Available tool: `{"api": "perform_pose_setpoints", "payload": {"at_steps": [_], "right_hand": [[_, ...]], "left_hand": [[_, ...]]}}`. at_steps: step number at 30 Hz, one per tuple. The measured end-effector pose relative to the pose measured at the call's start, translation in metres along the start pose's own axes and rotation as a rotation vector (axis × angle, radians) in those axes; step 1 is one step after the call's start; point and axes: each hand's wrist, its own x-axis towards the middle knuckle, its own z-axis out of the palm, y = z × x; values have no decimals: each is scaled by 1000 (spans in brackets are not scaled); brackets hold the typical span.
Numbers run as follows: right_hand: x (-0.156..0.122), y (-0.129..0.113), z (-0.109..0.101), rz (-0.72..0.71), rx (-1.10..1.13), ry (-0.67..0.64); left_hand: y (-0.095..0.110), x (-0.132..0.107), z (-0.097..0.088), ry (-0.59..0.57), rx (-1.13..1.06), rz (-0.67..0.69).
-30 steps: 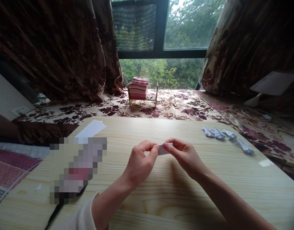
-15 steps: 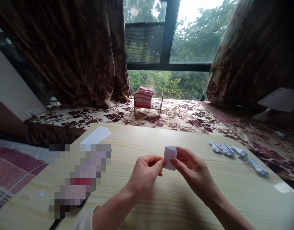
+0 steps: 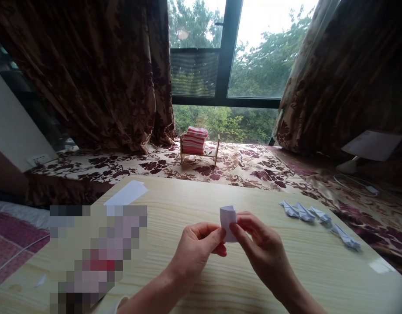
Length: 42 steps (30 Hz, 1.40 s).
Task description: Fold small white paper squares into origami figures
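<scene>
A small folded piece of white paper (image 3: 228, 218) is held upright above the table, its top edge slightly parted into layers. My left hand (image 3: 198, 244) pinches its lower left side between thumb and fingers. On the right side, the thumb and fingertips of my right hand (image 3: 261, 237) grip the same paper. Several folded white paper shapes (image 3: 305, 213) lie in a slanting row on the right of the table, apart from my hands. Flat white paper sheets (image 3: 127, 193) rest at the table's far left edge.
The pale wooden table (image 3: 174, 196) spans the foreground. A pixelated patch (image 3: 99, 261) hides something on its left. Beyond stand a small wooden rack (image 3: 217, 150) with stacked pink-striped cloths (image 3: 194, 140) and, at right, a lamp (image 3: 369, 144). A paper scrap (image 3: 40, 281) lies far left.
The view has tilted up slightly, so the scene sits lower. Both hands keep hold of the folded paper, which has turned a little and shows its top opening more.
</scene>
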Motion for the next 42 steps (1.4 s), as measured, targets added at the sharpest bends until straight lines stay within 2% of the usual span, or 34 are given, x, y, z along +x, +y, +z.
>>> {"api": "perform_pose_setpoints", "payload": {"at_steps": [6, 10, 15, 22, 24, 27, 29, 33, 42], "right_hand": [[-1, -4, 1, 84, 101, -86], [-3, -3, 5, 102, 128, -28], [-5, -2, 7, 81, 81, 56], [-5, 1, 2, 27, -39, -42], [-4, 2, 1, 21, -58, -44], [-3, 0, 0, 10, -92, -39], [-3, -2, 0, -22, -100, -47], [-5, -4, 0, -128, -97, -32], [-7, 0, 4, -233, -104, 63]], "left_hand": [[5, -1, -2, -43, -18, 58], [5, 0, -1, -36, -12, 62], [4, -1, 1, -27, -53, 4], [0, 1, -1, -17, -124, -25], [1, 2, -4, 16, -87, 26], [5, 3, -12, 85, 37, 248], [8, 3, -15, 40, 163, 353], [12, 1, -14, -69, 282, 373], [14, -4, -7, 19, 253, 449]]}}
